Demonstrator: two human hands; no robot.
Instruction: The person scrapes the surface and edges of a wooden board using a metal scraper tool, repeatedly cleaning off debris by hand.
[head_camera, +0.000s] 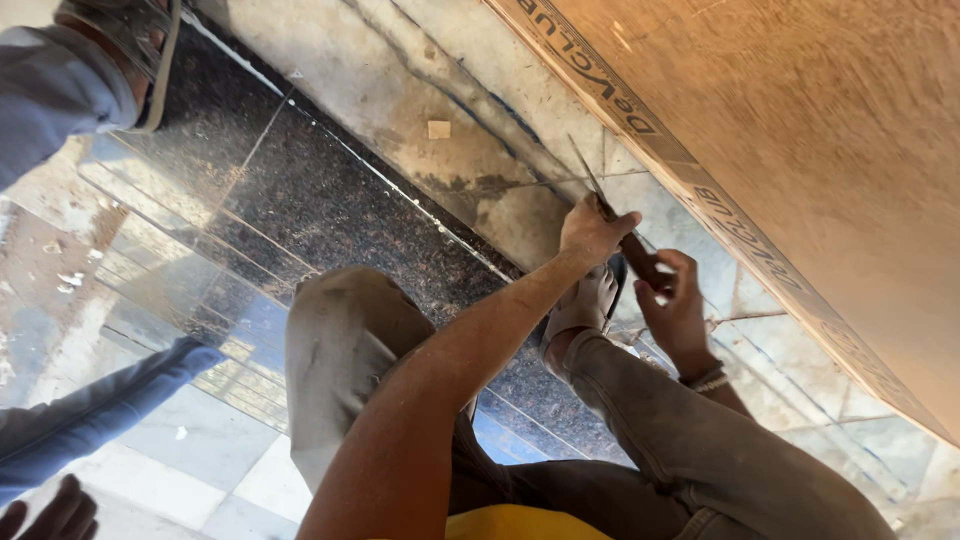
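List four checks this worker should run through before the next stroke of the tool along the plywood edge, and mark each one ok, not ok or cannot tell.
1. Left hand grips the tool's front: ok.
2. Right hand grips the dark handle: ok.
3. Thin blade lies at the plywood sheet's edge: cannot tell.
4. Sandalled foot well away from the tool: not ok, just beneath the hands.
5. Bystander's leg away from the blade: ok.

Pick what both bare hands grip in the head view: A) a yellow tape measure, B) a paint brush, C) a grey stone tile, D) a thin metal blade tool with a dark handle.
D: the left hand and the right hand both close on the thin metal blade tool with a dark handle, its tip towards the brown plywood board.
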